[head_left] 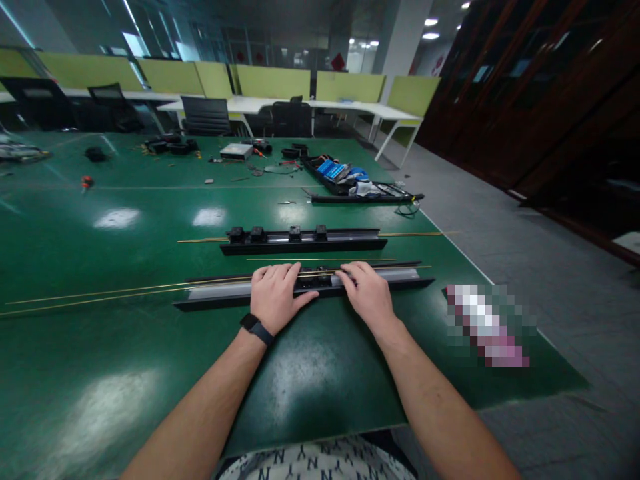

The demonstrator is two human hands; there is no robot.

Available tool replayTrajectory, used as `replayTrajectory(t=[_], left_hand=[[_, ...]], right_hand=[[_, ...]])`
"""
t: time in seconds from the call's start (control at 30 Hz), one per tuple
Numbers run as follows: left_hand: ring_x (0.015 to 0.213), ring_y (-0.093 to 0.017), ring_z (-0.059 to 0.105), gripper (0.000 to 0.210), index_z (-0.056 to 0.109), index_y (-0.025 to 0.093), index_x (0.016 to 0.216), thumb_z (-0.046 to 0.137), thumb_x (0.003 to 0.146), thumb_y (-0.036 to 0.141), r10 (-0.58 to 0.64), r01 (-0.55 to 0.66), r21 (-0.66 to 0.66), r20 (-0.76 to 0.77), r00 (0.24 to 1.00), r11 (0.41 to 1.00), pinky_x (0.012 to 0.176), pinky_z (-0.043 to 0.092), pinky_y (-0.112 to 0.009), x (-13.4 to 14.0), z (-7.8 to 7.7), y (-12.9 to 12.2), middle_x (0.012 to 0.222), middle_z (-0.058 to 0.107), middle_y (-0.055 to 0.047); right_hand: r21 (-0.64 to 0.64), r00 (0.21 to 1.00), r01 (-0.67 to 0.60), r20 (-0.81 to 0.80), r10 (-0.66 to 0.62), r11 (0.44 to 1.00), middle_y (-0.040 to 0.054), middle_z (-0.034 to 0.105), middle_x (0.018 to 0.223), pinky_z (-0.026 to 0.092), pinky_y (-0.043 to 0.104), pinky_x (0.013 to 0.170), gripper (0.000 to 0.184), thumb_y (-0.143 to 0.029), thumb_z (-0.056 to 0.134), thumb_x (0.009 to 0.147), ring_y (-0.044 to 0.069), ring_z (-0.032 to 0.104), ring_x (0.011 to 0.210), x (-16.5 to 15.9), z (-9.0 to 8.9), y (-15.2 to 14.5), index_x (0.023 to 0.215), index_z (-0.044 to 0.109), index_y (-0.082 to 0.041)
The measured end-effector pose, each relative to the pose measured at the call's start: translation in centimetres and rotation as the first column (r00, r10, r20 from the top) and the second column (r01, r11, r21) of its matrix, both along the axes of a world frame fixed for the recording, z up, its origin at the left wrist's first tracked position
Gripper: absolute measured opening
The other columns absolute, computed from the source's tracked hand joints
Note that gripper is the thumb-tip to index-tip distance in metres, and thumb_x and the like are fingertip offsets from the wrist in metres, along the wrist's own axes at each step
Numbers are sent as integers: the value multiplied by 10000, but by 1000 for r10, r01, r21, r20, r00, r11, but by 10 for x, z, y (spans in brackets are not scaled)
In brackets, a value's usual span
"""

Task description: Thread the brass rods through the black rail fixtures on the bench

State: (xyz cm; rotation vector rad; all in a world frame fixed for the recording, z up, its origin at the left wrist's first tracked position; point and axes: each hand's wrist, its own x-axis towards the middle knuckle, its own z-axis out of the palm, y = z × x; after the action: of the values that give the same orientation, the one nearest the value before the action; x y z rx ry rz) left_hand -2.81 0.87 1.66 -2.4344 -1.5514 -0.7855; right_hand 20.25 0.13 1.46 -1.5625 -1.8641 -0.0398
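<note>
A long black channel with a pale inner strip lies across the green table in front of me. My left hand rests over it, its fingers curled toward the far side and its thumb stretched along the near wall. At the channel's middle, small black blocks show between my hands. Thin brass-coloured rods run lengthwise over these blocks and stick out far to the left. My right hand has thumb and forefinger close together at the rods; its grip is partly hidden.
Beyond lies a second black channel with several black blocks and rods projecting from both ends. A loose rod lies between the channels. Farther back are a black tray with gloves and a white box. A pixelated item lies at right.
</note>
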Motion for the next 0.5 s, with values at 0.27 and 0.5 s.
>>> replayTrajectory(t=[0.27, 0.5], left_hand=[[1137, -325, 657, 662, 645, 182, 1310, 667, 866, 672, 2, -2, 9, -16, 1000, 1000, 993, 381, -496, 0, 0, 0, 1238, 732, -138], [1151, -321, 652, 661, 641, 190, 1317, 674, 863, 669, 4, -4, 6, -14, 1000, 1000, 991, 384, -499, 0, 0, 0, 1244, 730, -132]], right_hand=[[2, 997, 61, 47, -61, 998, 46, 744, 1048, 523, 288, 856, 276, -401, 546, 1028, 186, 709, 937, 8, 1, 1, 1024, 774, -246], [29, 1000, 30, -2, -30, 999, 86, 729, 1185, 532, 331, 946, 354, -439, 636, 968, 228, 703, 1051, 6, 1, -2, 1214, 724, -199]])
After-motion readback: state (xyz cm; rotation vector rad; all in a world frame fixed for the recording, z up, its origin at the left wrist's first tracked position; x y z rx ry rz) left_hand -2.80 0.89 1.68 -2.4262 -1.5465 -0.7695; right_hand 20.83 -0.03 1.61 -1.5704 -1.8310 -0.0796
